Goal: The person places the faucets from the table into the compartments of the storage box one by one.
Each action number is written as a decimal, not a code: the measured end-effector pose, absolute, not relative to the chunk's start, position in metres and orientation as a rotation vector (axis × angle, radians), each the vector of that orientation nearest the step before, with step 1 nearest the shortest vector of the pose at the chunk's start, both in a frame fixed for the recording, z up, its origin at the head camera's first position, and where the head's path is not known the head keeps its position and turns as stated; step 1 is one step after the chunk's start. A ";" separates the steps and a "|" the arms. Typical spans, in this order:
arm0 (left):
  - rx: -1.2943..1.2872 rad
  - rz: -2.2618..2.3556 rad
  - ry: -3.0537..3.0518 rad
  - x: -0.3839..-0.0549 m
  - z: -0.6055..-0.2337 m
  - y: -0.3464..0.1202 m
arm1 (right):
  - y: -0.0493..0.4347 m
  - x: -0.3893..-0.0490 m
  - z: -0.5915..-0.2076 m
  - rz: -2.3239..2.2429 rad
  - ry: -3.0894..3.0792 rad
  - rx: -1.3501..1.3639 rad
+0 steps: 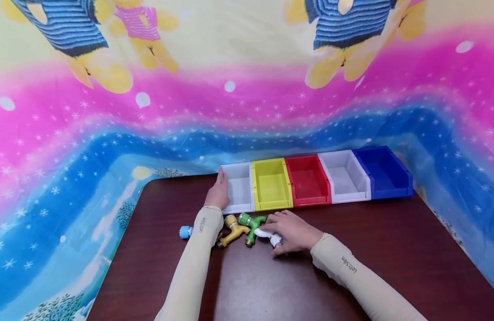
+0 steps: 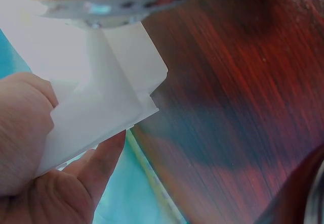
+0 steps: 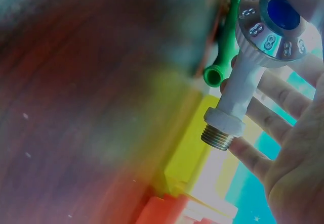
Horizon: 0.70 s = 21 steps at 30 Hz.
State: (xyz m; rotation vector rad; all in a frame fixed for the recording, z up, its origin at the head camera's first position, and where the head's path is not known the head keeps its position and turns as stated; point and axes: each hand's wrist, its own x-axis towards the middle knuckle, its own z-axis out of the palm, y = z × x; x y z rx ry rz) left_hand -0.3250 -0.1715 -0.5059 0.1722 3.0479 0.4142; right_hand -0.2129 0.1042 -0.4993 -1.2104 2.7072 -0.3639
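My left hand (image 1: 217, 195) grips the outer side wall of the leftmost white bin (image 1: 239, 207). The left wrist view has the thumb on one face of that white wall (image 2: 96, 107) and the fingers on the other. With my right hand (image 1: 294, 229) I hold a white faucet (image 1: 276, 241); its round knob with a blue cap (image 3: 283, 13) and threaded end (image 3: 217, 137) show in the right wrist view. Just left of it lies a green faucet (image 1: 251, 225). A yellow faucet (image 1: 233, 232) lies beside that, near the left sleeve.
A light-blue faucet knob (image 1: 185, 232) pokes out left of the left sleeve, its body hidden. Right of the gripped bin stand yellow (image 1: 272, 205), red (image 1: 311, 199), white (image 1: 351, 196) and blue (image 1: 392, 191) bins in a row. A patterned cloth (image 1: 247, 102) hangs behind the brown table (image 1: 271, 285).
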 end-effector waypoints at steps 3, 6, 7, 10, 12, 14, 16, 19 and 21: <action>0.188 0.407 3.063 -0.325 -0.506 -0.174 | 0.104 -0.215 -0.495 -0.382 2.729 -1.187; 0.192 0.399 3.069 -0.325 -0.505 -0.174 | 0.105 -0.216 -0.491 -0.390 2.749 -1.180; 0.189 0.402 3.066 -0.325 -0.505 -0.174 | 0.106 -0.216 -0.490 -0.394 2.755 -1.183; 0.172 0.416 3.053 -0.323 -0.504 -0.173 | 0.107 -0.217 -0.487 -0.405 2.771 -1.174; 0.163 0.426 3.042 -0.322 -0.502 -0.172 | 0.108 -0.217 -0.485 -0.413 2.779 -1.168; 0.162 0.428 3.038 -0.322 -0.502 -0.171 | 0.108 -0.218 -0.482 -0.414 2.790 -1.154; 0.167 0.422 3.043 -0.321 -0.502 -0.171 | 0.109 -0.218 -0.479 -0.414 2.795 -1.144; 0.173 0.418 3.052 -0.321 -0.503 -0.171 | 0.111 -0.219 -0.476 -0.424 2.799 -1.131; 0.171 0.416 3.048 -0.322 -0.504 -0.171 | 0.112 -0.219 -0.474 -0.434 2.802 -1.128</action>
